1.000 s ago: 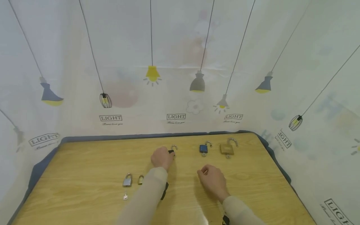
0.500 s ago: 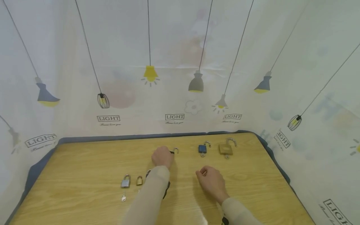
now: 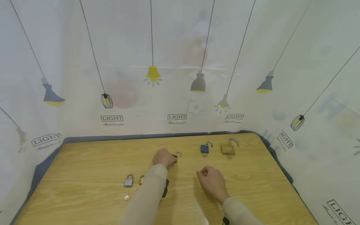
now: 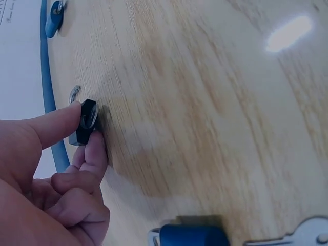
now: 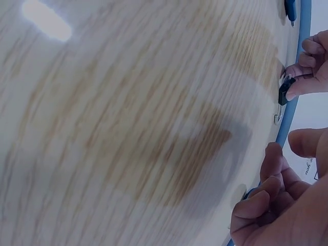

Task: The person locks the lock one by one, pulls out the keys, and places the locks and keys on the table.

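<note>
My left hand [image 3: 164,157] pinches a small black padlock [image 4: 86,123] between thumb and fingers, near the back of the table. Its shackle stands open and points away to the right; a key-like metal piece shows at its lower end. Right of it lie a blue padlock [image 3: 204,148] and a larger brass padlock [image 3: 227,149], both with open shackles and keys in them. My right hand [image 3: 211,181] hovers or rests in front of those two, fingers loosely curled with nothing visible in them. The cameras do not settle whether it touches the table.
On the left of the wooden table [image 3: 84,168] are a silver padlock [image 3: 128,181] with a key [image 3: 126,196] below it, and a small brass padlock [image 3: 141,180] partly behind my left sleeve. Another blue padlock [image 4: 192,236] and a key [image 4: 307,233] appear in the left wrist view.
The black padlock, in my left hand's pinch, has shifted a little toward me and to the right, and its body has turned slightly. My right hand has stayed almost still.
</note>
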Available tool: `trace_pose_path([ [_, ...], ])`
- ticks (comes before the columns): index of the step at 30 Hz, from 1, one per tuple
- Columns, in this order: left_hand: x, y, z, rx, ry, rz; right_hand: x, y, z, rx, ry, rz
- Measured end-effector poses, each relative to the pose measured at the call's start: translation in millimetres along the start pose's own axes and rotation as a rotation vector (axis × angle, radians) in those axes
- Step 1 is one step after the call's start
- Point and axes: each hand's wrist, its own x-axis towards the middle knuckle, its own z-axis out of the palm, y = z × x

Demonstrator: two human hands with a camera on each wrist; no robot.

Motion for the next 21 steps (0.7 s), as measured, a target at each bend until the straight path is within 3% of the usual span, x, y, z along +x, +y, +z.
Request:
trace_pose_path([
  [8,-1.0,-8.3,0.3,-0.087,-0.021,0.018,0,-5,2,0.002,0.038,-0.018],
  [14,-4.5,-19.4,0.1,-0.231,-0.037,0.096,2,-10,1,-0.009,0.051,-0.042],
  [21,-22.0,-23.6,-14.6,-0.395,-0.086,0.169,6,-14,-1,0.004,0.045,-0.087],
])
